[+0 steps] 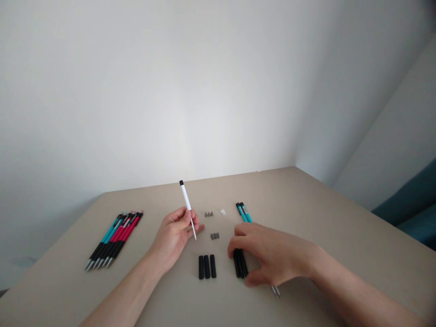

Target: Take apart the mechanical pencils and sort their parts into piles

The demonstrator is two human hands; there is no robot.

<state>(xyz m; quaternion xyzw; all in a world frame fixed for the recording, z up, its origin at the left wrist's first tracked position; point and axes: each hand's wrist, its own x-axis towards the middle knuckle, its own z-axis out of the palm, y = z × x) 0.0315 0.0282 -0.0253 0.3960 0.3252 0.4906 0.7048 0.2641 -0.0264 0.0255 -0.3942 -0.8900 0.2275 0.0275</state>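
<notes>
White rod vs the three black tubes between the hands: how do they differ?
- Colour: the white rod is mostly white; the black tubes are black along their visible length.
- Shape: the rod narrows from a thick upper part to a thin, pointed end; the tubes are short and evenly thick.
- State: the rod is held tilted in the left hand; the tubes lie on the table.

Shared: black, though only at the rod's upper end.
</notes>
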